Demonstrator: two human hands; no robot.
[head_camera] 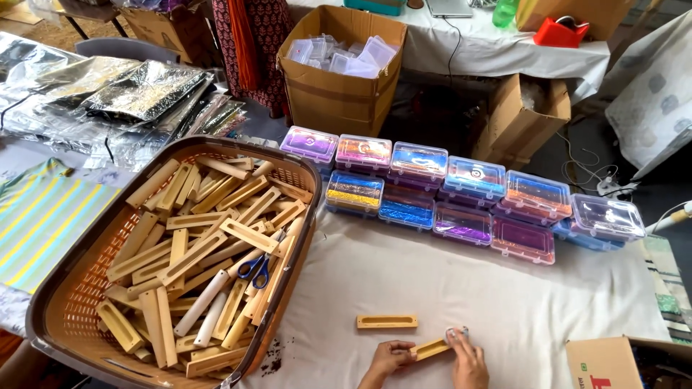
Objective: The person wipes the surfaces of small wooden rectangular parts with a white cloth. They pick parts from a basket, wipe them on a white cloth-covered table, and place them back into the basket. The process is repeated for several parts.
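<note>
Step, prob.: you work on slotted wood piece [431, 349]. L hand [390, 356] grips near end, R hand [466, 353] pinches far end w/ small object, unclear. Next calls for steady hold; 2nd piece [387, 321] near on desk [432, 288].

Two wooden slotted bars [387, 322] on the cloth, one basket [65, 310], one pair of scissors [254, 269].

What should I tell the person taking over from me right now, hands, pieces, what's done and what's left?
Left hand and right hand together hold one slotted wooden piece low on the white cloth. A second slotted piece lies flat just above it, untouched. The brown basket at left is heaped with more pieces, plus blue-handled scissors. Clear lidded boxes of coloured material line the far edge, all shut. Done: two pieces out of the basket. Left: the heap.
</note>
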